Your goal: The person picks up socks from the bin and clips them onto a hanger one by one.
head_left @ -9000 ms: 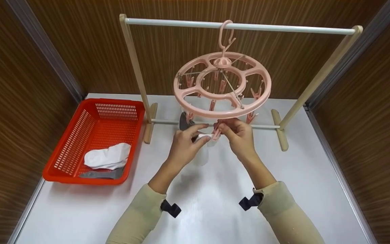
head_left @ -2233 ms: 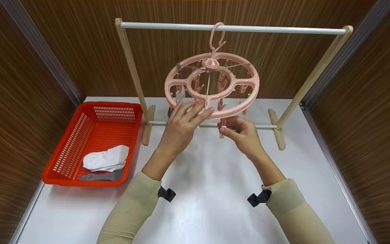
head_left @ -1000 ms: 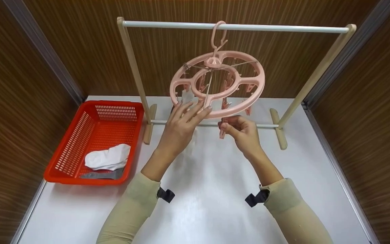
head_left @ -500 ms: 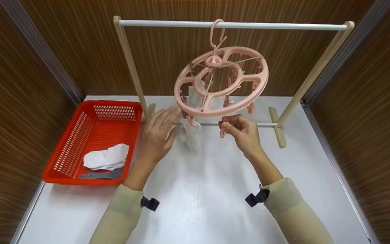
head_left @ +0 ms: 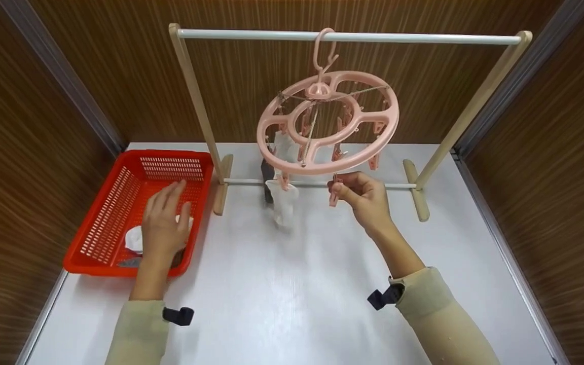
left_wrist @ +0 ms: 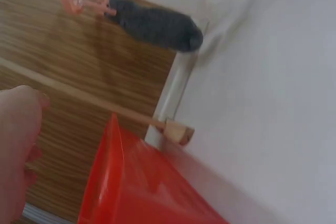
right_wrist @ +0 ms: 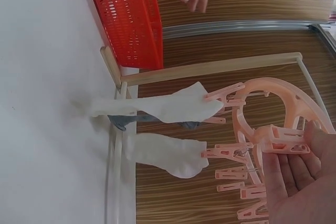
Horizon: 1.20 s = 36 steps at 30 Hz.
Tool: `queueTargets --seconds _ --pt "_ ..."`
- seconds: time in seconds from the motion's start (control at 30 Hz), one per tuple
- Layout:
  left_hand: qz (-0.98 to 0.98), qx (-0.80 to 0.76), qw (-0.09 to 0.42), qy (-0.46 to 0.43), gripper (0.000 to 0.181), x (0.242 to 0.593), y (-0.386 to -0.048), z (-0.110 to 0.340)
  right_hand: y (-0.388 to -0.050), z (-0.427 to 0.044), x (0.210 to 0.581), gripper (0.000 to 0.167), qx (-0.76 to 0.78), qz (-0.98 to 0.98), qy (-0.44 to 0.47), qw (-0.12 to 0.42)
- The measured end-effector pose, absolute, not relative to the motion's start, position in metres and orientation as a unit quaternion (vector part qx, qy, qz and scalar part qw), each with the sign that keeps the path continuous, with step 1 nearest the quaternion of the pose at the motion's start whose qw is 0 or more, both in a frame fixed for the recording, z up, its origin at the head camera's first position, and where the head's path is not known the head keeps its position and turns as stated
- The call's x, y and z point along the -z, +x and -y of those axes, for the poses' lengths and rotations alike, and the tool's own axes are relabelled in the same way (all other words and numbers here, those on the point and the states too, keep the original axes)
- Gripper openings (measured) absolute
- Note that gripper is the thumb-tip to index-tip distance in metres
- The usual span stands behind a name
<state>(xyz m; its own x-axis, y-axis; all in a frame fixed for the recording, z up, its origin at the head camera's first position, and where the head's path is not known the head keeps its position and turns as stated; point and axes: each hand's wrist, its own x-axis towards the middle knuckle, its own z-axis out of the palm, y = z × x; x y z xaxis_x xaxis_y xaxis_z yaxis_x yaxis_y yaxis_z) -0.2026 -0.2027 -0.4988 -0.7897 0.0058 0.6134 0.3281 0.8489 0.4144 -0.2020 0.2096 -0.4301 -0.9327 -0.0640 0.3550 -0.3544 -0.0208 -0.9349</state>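
My left hand (head_left: 162, 220) hovers above the red basket (head_left: 94, 213), its fingers extended and holding nothing. Below it, partly covered, lie a white sock (head_left: 134, 240) and a grey sock (head_left: 130, 262). My right hand (head_left: 365, 200) pinches a pink clothespin (head_left: 333, 195) at the front of the round pink drying hanger (head_left: 317, 167); no cloth shows in that clothespin (right_wrist: 286, 140) in the right wrist view. To its left a white sock (head_left: 284, 200) hangs from another clip. Farther back hang a second white sock (right_wrist: 168, 153) and a grey sock (left_wrist: 155, 24).
The hanger hooks over the white rail (head_left: 413, 38) of a wooden-legged rack. Several other pink clips (right_wrist: 231, 173) dangle from its rings. The rack's left foot (head_left: 223, 185) stands close beside the basket. Wood-grain panels (head_left: 550, 167) enclose the white table (head_left: 292, 304).
My left hand has left the hanger's rim and moved left over the basket. The hanger swung slightly after release. My right hand keeps pinching the clothespin. Earlier, my left hand held a white sock.
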Motion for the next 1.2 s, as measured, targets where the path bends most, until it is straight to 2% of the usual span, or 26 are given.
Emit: queueTargets --seconds 0.17,0.47,0.63,0.77,1.0,1.2 --pt "0.934 0.249 0.247 -0.069 0.051 0.511 -0.198 0.226 -0.201 -0.21 0.432 0.016 -0.701 0.689 0.154 0.102" --pt "0.979 0.205 -0.021 -0.008 0.056 0.527 -0.198 0.254 -0.201 -0.21 0.431 0.016 -0.7 0.689 0.157 0.105" --pt "0.977 0.18 -0.111 -0.017 0.055 0.534 -0.204 0.256 -0.202 -0.211 0.432 0.015 -0.701 0.688 0.158 0.105" --pt "0.976 0.165 -0.139 -0.021 0.05 0.535 -0.205 0.255 -0.202 -0.21 0.432 0.016 -0.703 0.686 0.158 0.103" --pt "0.974 0.178 -0.136 -0.008 0.03 0.534 -0.206 0.256 -0.203 -0.209 0.432 0.015 -0.706 0.683 0.158 0.102" --pt "0.975 0.174 -0.138 0.011 0.039 0.531 -0.206 0.269 -0.202 -0.209 0.432 0.015 -0.71 0.68 0.151 0.1"
